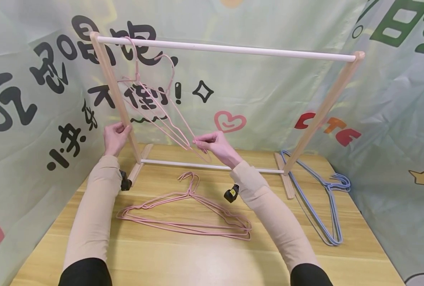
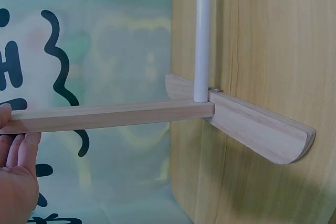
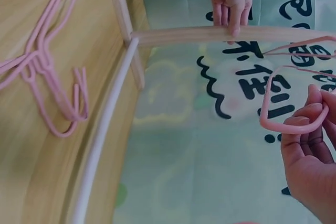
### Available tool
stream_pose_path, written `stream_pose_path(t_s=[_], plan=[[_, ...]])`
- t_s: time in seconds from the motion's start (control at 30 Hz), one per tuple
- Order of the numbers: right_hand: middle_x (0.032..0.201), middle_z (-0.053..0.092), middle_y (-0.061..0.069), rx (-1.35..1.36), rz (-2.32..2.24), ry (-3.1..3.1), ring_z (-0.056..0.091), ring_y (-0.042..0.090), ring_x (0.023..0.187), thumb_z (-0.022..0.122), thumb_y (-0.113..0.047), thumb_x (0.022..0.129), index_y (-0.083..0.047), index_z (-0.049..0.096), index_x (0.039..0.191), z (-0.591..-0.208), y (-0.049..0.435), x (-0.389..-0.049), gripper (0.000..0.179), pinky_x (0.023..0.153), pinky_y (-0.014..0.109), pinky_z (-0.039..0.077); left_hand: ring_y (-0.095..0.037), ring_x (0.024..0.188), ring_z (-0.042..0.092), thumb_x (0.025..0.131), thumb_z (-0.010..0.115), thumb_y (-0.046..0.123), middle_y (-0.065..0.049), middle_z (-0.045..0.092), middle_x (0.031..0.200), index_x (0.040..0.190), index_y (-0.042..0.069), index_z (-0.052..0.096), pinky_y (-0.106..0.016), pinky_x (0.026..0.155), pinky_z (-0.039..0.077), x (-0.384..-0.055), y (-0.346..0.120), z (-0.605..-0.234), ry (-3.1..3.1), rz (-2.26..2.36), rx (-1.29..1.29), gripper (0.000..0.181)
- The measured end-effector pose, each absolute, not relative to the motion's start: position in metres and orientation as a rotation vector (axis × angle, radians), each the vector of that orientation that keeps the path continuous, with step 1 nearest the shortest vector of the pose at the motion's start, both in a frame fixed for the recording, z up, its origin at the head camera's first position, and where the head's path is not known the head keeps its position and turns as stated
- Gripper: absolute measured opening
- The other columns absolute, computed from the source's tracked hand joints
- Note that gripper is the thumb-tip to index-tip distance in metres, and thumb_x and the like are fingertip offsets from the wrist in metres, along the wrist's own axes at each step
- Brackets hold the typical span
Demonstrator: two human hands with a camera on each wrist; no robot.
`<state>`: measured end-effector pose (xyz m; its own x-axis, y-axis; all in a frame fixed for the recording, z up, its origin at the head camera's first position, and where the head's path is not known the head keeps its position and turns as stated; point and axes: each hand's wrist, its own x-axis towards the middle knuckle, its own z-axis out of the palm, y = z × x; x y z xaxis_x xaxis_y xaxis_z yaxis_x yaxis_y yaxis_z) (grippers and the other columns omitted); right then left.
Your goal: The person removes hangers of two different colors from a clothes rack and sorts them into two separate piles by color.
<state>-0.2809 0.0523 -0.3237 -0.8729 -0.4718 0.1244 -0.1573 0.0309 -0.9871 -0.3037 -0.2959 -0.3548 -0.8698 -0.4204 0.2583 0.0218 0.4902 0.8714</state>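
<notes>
My left hand (image 1: 115, 139) grips the left wooden post (image 1: 108, 75) of a hanger rack, thumb on one side and fingers on the other. My right hand (image 1: 217, 147) pinches a pink clothes hanger (image 3: 289, 128) by its lower corner. That hanger tilts up and left, its hook just below the white top rail (image 1: 226, 48) and apart from it in the head view. Farther left, another pink hanger (image 1: 137, 75) hangs from the rail by its hook. The two hangers overlap partly in the head view.
Several pink hangers (image 1: 190, 194) lie stacked on the wooden table (image 1: 197, 262) before the rack. Several blue hangers (image 1: 335, 214) lie by the right foot (image 1: 287, 182). A white lower bar (image 1: 183, 163) joins the posts. Printed cloth (image 1: 262, 91) stands behind and at both sides.
</notes>
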Motion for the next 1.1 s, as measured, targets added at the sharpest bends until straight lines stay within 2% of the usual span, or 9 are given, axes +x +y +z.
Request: stream_pose_path(t_s=[0.27,0.5,0.7,0.9,0.97,1.1], plan=[[0.073,0.071,-0.013,-0.636,-1.856,2.107,0.055,0.007,0.066,0.062,0.000,0.096,0.017,0.065,0.117,-0.343,0.079,-0.275,0.028,0.069,0.021,0.045,-0.018,0.116,0.067,0.098,0.061,0.019,-0.019,0.068,0.125,0.130,0.001,0.066,-0.033,0.106,0.050,-0.304,-0.295,-0.355,-2.296,-1.355,0.326,0.037],[0.075,0.071,-0.012,-0.638,-1.808,2.135,0.055,0.007,0.068,0.062,-0.003,0.097,0.016,0.066,0.117,-0.359,0.105,-0.267,0.028,0.069,0.023,0.045,-0.011,0.109,0.069,0.098,0.062,0.020,-0.019,0.069,0.123,0.128,0.001,0.067,-0.032,0.103,0.051,-0.304,-0.296,-0.356,-2.292,-1.345,0.322,0.036],[0.074,0.069,-0.006,-0.629,-1.785,2.098,0.055,0.007,0.067,0.061,-0.003,0.097,0.018,0.064,0.118,-0.374,0.125,-0.260,0.030,0.069,0.023,0.045,-0.015,0.111,0.069,0.098,0.062,0.020,-0.020,0.068,0.124,0.129,0.001,0.067,-0.034,0.104,0.051,-0.304,-0.296,-0.356,-2.288,-1.366,0.319,0.037],[0.073,0.067,-0.008,-0.631,-1.739,2.050,0.053,0.009,0.068,0.059,-0.004,0.099,0.020,0.062,0.120,-0.388,0.144,-0.253,0.032,0.072,0.025,0.047,-0.012,0.109,0.070,0.098,0.062,0.021,-0.020,0.068,0.124,0.129,0.002,0.067,-0.028,0.100,0.053,-0.305,-0.297,-0.356,-2.287,-1.371,0.322,0.037],[0.078,0.069,-0.009,-0.647,-1.712,2.044,0.054,0.009,0.070,0.060,-0.004,0.099,0.018,0.063,0.120,-0.392,0.151,-0.251,0.031,0.072,0.025,0.048,-0.009,0.106,0.070,0.098,0.062,0.021,-0.021,0.068,0.124,0.129,0.001,0.067,-0.025,0.098,0.053,-0.305,-0.297,-0.357,-2.283,-1.373,0.321,0.037],[0.084,0.073,-0.009,-0.666,-1.660,2.029,0.056,0.008,0.070,0.060,-0.004,0.099,0.019,0.063,0.119,-0.402,0.164,-0.246,0.031,0.069,0.025,0.049,0.008,0.089,0.065,0.097,0.062,0.021,-0.021,0.069,0.123,0.128,0.001,0.068,-0.021,0.095,0.053,-0.305,-0.297,-0.357,-2.276,-1.376,0.307,0.037]])
